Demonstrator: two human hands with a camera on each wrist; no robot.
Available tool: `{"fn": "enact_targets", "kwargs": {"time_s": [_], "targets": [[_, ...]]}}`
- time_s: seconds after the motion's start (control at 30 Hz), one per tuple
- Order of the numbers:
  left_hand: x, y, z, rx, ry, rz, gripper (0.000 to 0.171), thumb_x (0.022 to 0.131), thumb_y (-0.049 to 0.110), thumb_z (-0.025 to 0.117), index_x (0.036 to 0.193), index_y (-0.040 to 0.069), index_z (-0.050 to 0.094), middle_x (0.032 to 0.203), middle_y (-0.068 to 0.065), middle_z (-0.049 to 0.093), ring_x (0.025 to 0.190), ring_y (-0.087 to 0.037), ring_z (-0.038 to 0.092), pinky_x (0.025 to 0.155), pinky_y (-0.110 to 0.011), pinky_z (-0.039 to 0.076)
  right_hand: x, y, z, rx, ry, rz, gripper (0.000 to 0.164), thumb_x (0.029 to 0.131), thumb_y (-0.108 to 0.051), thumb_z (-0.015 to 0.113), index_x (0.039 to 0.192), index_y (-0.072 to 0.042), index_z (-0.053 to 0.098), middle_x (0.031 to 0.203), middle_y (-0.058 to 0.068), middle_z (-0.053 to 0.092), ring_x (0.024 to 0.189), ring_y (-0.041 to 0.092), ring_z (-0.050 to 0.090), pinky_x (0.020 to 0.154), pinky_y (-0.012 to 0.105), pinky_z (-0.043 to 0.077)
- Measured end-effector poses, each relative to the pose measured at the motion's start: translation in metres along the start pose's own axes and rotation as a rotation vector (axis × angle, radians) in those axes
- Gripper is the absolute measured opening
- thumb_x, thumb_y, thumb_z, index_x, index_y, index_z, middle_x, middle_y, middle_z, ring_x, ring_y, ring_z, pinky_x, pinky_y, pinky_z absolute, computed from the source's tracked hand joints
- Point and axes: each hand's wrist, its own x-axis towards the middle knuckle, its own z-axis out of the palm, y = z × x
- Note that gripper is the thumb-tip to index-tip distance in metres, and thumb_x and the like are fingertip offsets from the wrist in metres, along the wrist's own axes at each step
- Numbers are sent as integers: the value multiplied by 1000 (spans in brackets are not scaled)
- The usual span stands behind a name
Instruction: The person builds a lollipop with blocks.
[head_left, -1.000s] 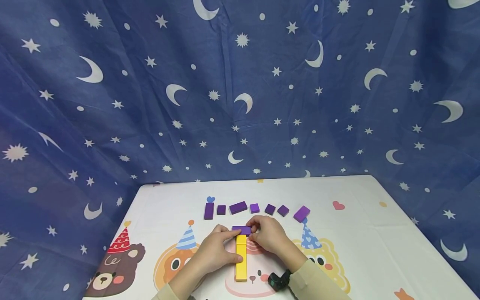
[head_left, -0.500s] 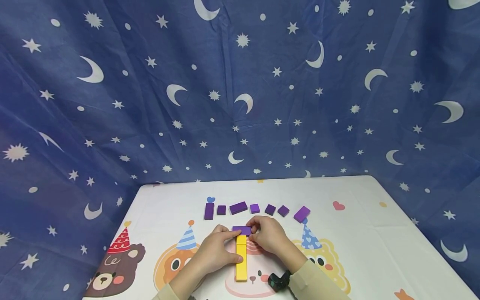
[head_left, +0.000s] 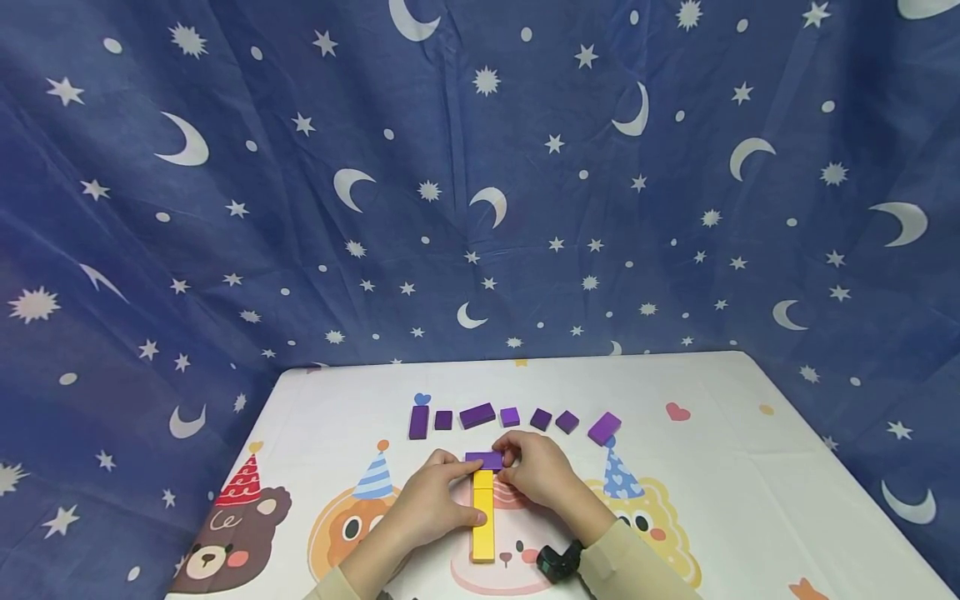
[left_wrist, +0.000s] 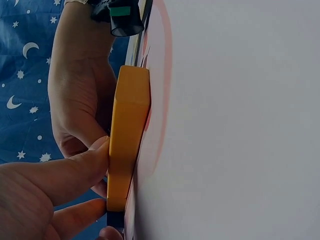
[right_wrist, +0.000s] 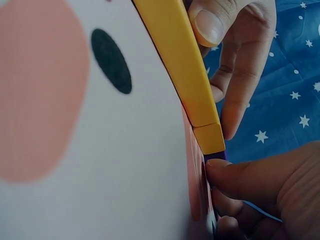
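Note:
A long yellow block (head_left: 483, 543) and a small yellow cube (head_left: 483, 480) lie end to end in a line pointing away from me. Across the far end sits a purple block (head_left: 487, 457), forming a T with them. My left hand (head_left: 429, 500) rests over the left side, thumb pressing on the long yellow block and index fingertip touching the purple block. At the purple block's right end, my right hand (head_left: 536, 468) pinches it between thumb and curled fingers. In the right wrist view, the right thumb (right_wrist: 240, 175) is against the purple block, right beside the yellow cube (right_wrist: 210, 138).
Beyond the hands, several purple pieces lie in a loose row, from an upright-laid block (head_left: 418, 422) on the left to a slanted block (head_left: 603, 428) on the right. The white tablecloth (head_left: 750, 517) has cartoon animals. A starry blue curtain (head_left: 420, 275) hangs behind.

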Motion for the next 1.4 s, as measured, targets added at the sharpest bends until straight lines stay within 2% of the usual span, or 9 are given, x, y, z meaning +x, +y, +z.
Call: {"fn": "enact_targets", "kwargs": {"time_s": [0.43, 0.6, 1.03, 1.4], "targets": [[0, 0, 1, 5, -6, -15, 78, 71, 36, 99, 143, 23, 72, 117, 3, 56, 100, -17, 54, 86, -32, 48, 1, 5, -6, 100, -54, 5, 33, 86, -7, 87, 116, -17, 77, 84, -6, 64, 79, 14, 58, 74, 26, 50], [1, 0, 1, 8, -4, -15, 77, 71, 36, 99, 143, 23, 72, 118, 3, 56, 102, -17, 56, 88, -34, 49, 1, 8, -7, 116, -46, -6, 33, 86, -7, 87, 116, -16, 77, 85, -7, 65, 79, 14, 58, 72, 24, 51], [1, 1, -1, -2, -7, -14, 78, 71, 33, 100, 142, 22, 72, 117, 2, 56, 99, -18, 54, 83, -30, 46, -1, 12, -13, 119, -5, -32, 28, 86, -3, 85, 110, -16, 78, 87, -5, 69, 79, 14, 58, 71, 25, 50], [1, 1, 0, -1, -8, -22, 78, 71, 34, 100, 142, 23, 72, 117, 2, 56, 101, -17, 54, 84, -30, 46, -2, 20, -22, 99, 37, 28, 33, 85, -5, 85, 115, -18, 77, 89, -8, 69, 81, 14, 58, 73, 26, 52]]}}
